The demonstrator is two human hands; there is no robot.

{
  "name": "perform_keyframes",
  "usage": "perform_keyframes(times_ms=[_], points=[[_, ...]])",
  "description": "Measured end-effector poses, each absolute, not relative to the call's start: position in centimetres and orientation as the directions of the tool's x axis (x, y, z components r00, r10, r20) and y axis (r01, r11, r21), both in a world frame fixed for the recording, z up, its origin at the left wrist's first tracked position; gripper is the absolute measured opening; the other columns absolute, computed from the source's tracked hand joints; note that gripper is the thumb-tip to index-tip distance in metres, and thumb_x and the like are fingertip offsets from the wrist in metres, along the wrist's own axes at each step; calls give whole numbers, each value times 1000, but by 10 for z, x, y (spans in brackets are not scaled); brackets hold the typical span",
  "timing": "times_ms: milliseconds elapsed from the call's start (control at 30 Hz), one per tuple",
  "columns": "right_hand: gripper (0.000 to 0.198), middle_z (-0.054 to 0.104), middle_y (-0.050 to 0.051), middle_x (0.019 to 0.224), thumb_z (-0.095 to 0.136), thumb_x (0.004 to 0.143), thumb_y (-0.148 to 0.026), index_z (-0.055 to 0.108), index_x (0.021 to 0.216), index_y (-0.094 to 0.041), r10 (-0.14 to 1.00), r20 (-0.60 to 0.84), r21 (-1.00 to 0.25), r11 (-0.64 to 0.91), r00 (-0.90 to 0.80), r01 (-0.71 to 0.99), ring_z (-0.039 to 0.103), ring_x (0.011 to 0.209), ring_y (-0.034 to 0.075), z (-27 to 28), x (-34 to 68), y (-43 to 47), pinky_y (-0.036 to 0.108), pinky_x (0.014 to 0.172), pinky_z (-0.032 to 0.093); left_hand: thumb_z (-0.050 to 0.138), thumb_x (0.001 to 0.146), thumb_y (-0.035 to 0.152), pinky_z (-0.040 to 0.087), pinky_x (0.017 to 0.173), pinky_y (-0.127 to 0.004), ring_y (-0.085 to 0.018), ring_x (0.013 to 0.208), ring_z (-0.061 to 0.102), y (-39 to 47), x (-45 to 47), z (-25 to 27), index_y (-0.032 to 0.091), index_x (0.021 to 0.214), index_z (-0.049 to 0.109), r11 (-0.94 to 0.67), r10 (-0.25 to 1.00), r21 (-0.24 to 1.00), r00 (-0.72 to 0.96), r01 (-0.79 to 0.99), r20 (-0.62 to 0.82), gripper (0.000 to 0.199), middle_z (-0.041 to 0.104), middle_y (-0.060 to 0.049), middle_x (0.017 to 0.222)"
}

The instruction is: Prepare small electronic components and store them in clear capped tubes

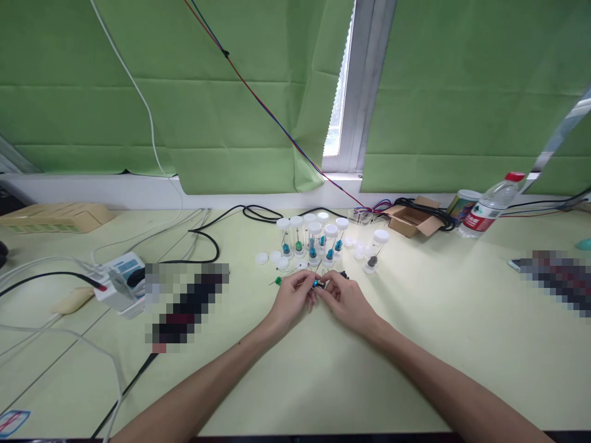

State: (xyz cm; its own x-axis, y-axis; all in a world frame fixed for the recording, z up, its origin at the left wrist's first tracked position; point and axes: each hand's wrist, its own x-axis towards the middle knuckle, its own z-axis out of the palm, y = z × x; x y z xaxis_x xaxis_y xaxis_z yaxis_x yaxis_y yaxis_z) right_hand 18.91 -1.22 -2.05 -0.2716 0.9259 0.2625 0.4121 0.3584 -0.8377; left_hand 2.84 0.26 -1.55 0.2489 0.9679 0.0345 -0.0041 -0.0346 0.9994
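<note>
My left hand (294, 296) and my right hand (347, 301) meet at the middle of the table. Pinched between their fingertips is a small blue and black piece (318, 284), too small to name exactly. Just left of my left fingers lies a small green piece on a thin wire (277, 280). A small dark piece (344, 274) shows behind my right fingers. Beyond both hands stand several clear tubes with white caps (330, 246), holding blue or green pieces on wires. One tube (372, 252) stands apart to the right, tilted in view, with a dark grey piece inside.
Loose white caps (261, 258) lie around the tubes. On the left are a power strip (122, 280) with cables and a blurred dark object (191, 307). An open cardboard box (409, 218), a water bottle (489, 206) and another blurred object (561, 280) are at right.
</note>
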Motion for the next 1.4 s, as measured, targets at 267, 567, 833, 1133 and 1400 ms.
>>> perform_keyframes(times_ms=[267, 567, 833, 1133, 1400], points=[[7, 59, -3, 67, 54, 90, -25, 54, 95, -21, 923, 260, -829, 363, -283, 425, 55, 57, 14, -20, 189, -13, 24, 56, 41, 57, 88, 41, 39, 48, -24, -10, 45, 49, 2, 29, -15, 15, 90, 68, -37, 969, 999, 246, 9, 33, 29, 59, 0, 58], [10, 62, -1, 69, 52, 92, -27, 59, 93, -19, 920, 257, -816, 371, -297, 443, 56, 60, 14, -19, 189, -13, 25, 59, 43, 56, 88, 40, 39, 47, -23, -10, 45, 49, 2, 29, -15, 15, 86, 67, -30, 966, 999, 256, 11, 26, 27, 57, 0, 56], [7, 59, -2, 67, 54, 89, -25, 58, 91, -19, 922, 256, -813, 368, -290, 452, 55, 58, 13, -18, 189, -15, 24, 56, 42, 58, 86, 40, 38, 46, -22, -10, 45, 49, 0, 32, -12, 15, 77, 63, -8, 964, 1000, 266, -3, 9, 26, 57, 0, 57], [7, 61, -1, 68, 54, 89, -25, 57, 90, -20, 924, 253, -818, 363, -287, 446, 55, 59, 14, -19, 189, -14, 25, 57, 43, 59, 85, 40, 38, 46, -23, -11, 46, 49, 0, 33, -11, 16, 76, 62, -2, 963, 1000, 270, 7, 0, 26, 57, -1, 58], [4, 59, -2, 67, 55, 89, -23, 57, 88, -19, 924, 250, -810, 363, -289, 460, 54, 58, 13, -17, 189, -15, 25, 56, 42, 58, 86, 41, 38, 48, -23, -11, 48, 50, -1, 32, -11, 15, 76, 62, -14, 959, 1000, 282, 24, 7, 28, 58, -1, 59]])
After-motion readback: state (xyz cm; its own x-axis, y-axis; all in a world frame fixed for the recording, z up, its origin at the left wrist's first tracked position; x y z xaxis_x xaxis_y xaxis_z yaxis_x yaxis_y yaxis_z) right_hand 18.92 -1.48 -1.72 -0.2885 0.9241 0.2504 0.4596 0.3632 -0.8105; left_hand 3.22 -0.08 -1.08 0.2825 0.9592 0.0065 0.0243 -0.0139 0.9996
